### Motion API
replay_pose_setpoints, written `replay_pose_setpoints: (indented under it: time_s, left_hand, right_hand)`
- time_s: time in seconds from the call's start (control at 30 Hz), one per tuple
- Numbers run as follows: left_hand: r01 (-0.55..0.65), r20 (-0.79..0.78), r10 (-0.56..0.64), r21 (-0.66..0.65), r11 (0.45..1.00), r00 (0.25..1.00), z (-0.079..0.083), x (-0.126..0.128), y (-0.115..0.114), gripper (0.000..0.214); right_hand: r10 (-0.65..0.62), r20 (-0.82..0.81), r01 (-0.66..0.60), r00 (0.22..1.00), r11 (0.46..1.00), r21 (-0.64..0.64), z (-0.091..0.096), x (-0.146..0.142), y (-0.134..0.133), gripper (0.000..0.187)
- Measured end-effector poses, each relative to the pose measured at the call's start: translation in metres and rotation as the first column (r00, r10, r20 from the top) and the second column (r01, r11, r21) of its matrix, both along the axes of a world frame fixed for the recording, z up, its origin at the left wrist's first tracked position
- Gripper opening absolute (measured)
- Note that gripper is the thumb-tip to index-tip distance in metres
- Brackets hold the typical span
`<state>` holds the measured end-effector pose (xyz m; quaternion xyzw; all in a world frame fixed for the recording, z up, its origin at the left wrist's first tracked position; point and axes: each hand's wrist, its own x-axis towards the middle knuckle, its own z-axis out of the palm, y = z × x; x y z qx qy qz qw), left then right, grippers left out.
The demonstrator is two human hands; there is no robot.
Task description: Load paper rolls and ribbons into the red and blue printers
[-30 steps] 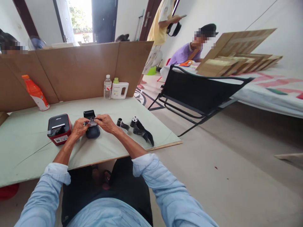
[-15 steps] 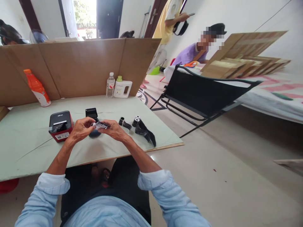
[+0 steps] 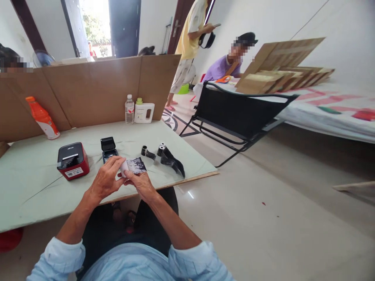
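My left hand [image 3: 106, 179] and my right hand [image 3: 141, 182] are closed together on a small white paper roll [image 3: 124, 168] with a dark printed strip [image 3: 135, 165] unrolled from it, held above the table's near edge. Just behind the hands a small black printer [image 3: 108, 149] stands with its lid up. A red and black label printer [image 3: 72, 160] sits to the left. To the right lie a small black spool [image 3: 147, 152] and a roll with a curled black strip [image 3: 170, 159].
The pale green table [image 3: 35, 187] is backed by a cardboard screen [image 3: 93, 88]. An orange bottle [image 3: 42, 118], a water bottle [image 3: 129, 109] and a white jug [image 3: 144, 111] stand by it. A black folding chair [image 3: 237, 117] stands right. Other people are behind.
My hands lifted the paper roll out of the small black printer and drew it toward me. The printed strip is now unrolled further. The camera shifted slightly.
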<state>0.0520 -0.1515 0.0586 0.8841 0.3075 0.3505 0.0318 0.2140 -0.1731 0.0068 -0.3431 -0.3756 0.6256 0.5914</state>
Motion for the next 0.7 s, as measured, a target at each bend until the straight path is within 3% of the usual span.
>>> replay_pose_setpoints:
  time_s: [0.13, 0.47, 0.7]
  left_hand:
    - [0.075, -0.045, -0.075, -0.004, 0.997, 0.996, 0.005, 0.001, -0.004, 0.052]
    - [-0.009, -0.237, 0.022, 0.056, 0.998, 0.971, 0.005, 0.003, -0.016, 0.059]
    - [0.023, -0.268, -0.007, 0.058, 0.998, 0.963, 0.008, 0.002, -0.018, 0.052]
  right_hand:
    - [-0.016, 0.014, 0.016, 1.000, 0.999, -0.029, 0.005, 0.003, -0.009, 0.053]
    - [-0.128, 0.003, 0.128, 0.992, 0.990, -0.067, 0.003, -0.008, -0.018, 0.054]
    - [-0.132, 0.020, 0.133, 0.991, 0.990, -0.044, 0.002, -0.008, -0.020, 0.047]
